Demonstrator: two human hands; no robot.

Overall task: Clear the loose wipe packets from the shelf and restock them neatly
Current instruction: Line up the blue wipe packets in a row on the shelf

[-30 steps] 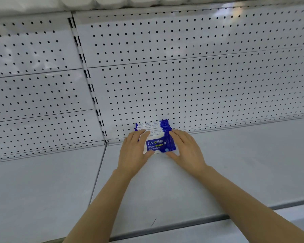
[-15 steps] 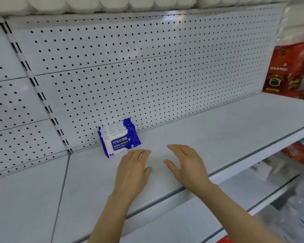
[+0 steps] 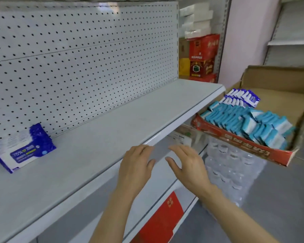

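Head view: a stack of blue-and-white plastic wipe packets [image 3: 23, 149] stands leaning near the back left of the pale grey metal shelf [image 3: 112, 130], its rear against the white perforated back panel [image 3: 81, 55]. The front packet shows a blue label with "75%" in white; the smaller print is too blurred to read.

Both hands hang in the air at the shelf's front edge, well apart from the stack. The left hand [image 3: 135, 165] is palm down with its fingers loosely extended, fingertips over the white front lip, holding nothing. The right hand [image 3: 188, 165] is just beside it, also spread and relaxed, thumb out toward the left hand, holding nothing.

Past the right end of the shelf sits an open brown cardboard box [image 3: 286, 95] with a red printed front wall. Inside it are rows of light blue-and-white packets [image 3: 249, 123], and behind them more dark blue-and-white packets [image 3: 242, 98]. Under the box is a shrink-wrapped pack of clear water bottles [image 3: 230, 165]. Red cartons [image 3: 203, 55] are stacked beyond the shelf's far right corner
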